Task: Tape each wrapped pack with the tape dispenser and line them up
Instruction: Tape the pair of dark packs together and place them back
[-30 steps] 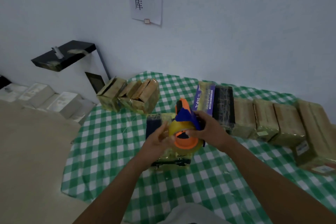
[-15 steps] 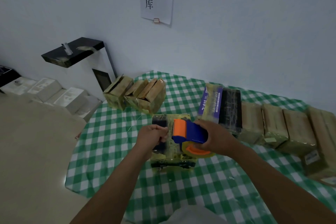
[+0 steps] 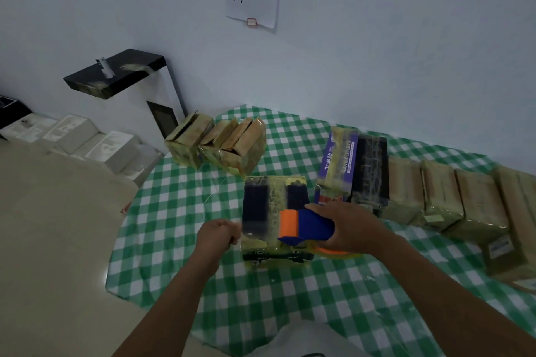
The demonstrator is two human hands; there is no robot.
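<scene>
Head view: the right hand (image 3: 351, 226) gripped the blue-and-orange tape dispenser (image 3: 307, 226) atop the wrapped pack (image 3: 261, 206), which lay flat on the checked tablecloth (image 3: 174, 211). The left hand (image 3: 217, 233) curled at the pack's left edge (blurred; perhaps pinching something, I couldn't tell)

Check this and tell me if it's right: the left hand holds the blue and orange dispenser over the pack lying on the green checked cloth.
Not right: it is the right hand, not the left, that holds the blue and orange dispenser over the pack lying on the green checked cloth. The head view shows it. The left hand is curled beside the pack's left edge.
</scene>
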